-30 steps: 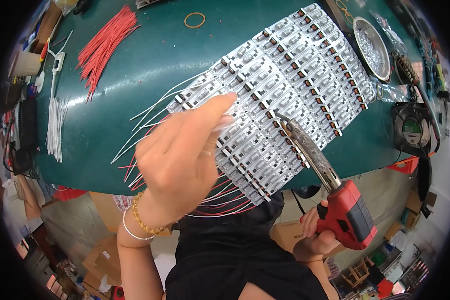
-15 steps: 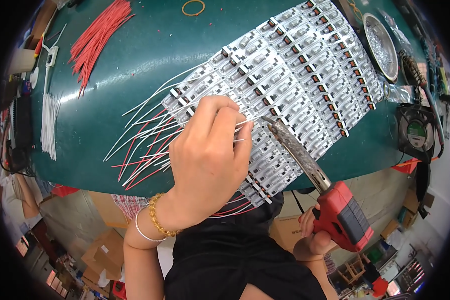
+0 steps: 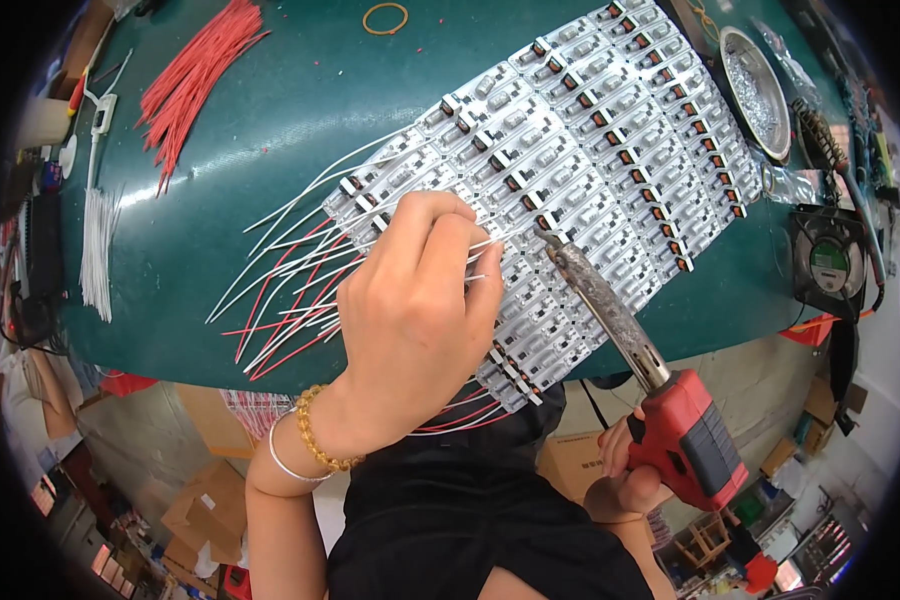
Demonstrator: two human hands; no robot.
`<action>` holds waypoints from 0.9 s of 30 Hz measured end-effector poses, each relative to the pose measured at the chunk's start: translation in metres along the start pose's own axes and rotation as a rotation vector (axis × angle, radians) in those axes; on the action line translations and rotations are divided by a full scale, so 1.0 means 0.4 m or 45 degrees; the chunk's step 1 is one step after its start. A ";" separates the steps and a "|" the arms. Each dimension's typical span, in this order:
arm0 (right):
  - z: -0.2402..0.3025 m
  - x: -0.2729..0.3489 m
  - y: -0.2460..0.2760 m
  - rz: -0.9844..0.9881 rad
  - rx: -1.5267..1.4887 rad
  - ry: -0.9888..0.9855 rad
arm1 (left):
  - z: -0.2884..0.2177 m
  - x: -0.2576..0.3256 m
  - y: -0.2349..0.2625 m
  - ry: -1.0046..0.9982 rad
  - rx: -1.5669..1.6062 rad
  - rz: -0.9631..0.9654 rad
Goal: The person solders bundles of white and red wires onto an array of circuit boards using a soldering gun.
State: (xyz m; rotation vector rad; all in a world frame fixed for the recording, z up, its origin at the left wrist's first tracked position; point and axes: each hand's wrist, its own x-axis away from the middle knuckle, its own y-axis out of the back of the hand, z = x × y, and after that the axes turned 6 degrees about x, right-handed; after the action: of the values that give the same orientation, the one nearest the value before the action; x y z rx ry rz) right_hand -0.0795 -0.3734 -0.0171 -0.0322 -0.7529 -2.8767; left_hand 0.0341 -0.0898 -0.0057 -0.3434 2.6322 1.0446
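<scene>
A sheet of joined silver circuit boards [image 3: 570, 150] with rows of small dark components lies slantwise on the green table. My left hand [image 3: 420, 290] is closed over its near left part, pinching white wires [image 3: 482, 246] whose ends stick out past the fingertips. Loose red and white wires [image 3: 290, 285] fan out leftward from the boards. My right hand [image 3: 635, 470] grips a red and black soldering gun [image 3: 690, 440]. Its dark metal tip [image 3: 552, 240] points at the boards, just right of the pinched wires; whether it touches is hard to tell.
Red wires [image 3: 195, 85] lie bundled at the far left, white wires [image 3: 98, 255] below them. A metal dish [image 3: 757, 95] with shiny bits and a small black fan [image 3: 830, 262] stand on the right. A rubber band [image 3: 385, 18] lies at the back. Cardboard boxes [image 3: 208, 508] are on the floor.
The soldering gun's tip has shifted slightly right, away from the wire ends. The board sheet has slid a little to the left at its far end. My left hand stays nearly still.
</scene>
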 end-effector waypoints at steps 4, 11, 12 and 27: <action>0.040 -0.014 -0.042 -0.232 -0.413 -0.193 | 0.008 0.000 -0.001 -0.013 0.050 0.008; 0.094 -0.055 -0.027 -0.008 -0.587 -0.208 | -0.023 0.009 0.002 0.119 0.203 0.026; 0.093 -0.051 -0.024 -0.010 -0.555 -0.221 | -0.024 0.007 -0.001 0.091 0.148 0.035; 0.029 0.003 -0.002 -0.094 -0.116 -0.235 | -0.044 -0.015 0.002 0.085 -0.024 0.169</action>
State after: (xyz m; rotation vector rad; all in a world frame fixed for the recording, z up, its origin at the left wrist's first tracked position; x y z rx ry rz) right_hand -0.0811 -0.3673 -0.0072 -0.2907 -0.6651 -3.0074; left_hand 0.0365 -0.1007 0.0091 -0.2135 2.7385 1.1178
